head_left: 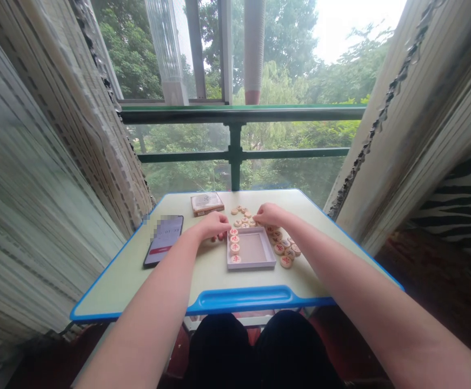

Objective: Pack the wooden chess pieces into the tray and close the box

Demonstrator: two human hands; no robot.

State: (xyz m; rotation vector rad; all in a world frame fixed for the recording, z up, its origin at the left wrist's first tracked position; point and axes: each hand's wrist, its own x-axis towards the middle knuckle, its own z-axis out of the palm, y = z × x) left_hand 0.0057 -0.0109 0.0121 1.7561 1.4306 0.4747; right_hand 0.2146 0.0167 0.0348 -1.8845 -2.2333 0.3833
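A shallow white box [252,265] lies on the table with a column of round Chinese chess pieces [235,249] with red characters along its left side. My left hand [216,225] is closed at the box's upper left corner, its fingertips next to the top piece; what they hold, if anything, is hidden. Some pieces partly show under that hand. Beyond the box's far edge, my right hand [268,214] is closed with its fingertips down by loose wooden pieces [245,221]; its grip is too small to make out. More pieces [286,261] lie in a heap right of the box.
A phone [164,241] with a timer on its screen lies at the left. The box lid [207,203] sits at the back left. A blue pencil groove [245,296] runs along the table's near edge. Behind the table [113,297] stand a green railing [235,156] and windows.
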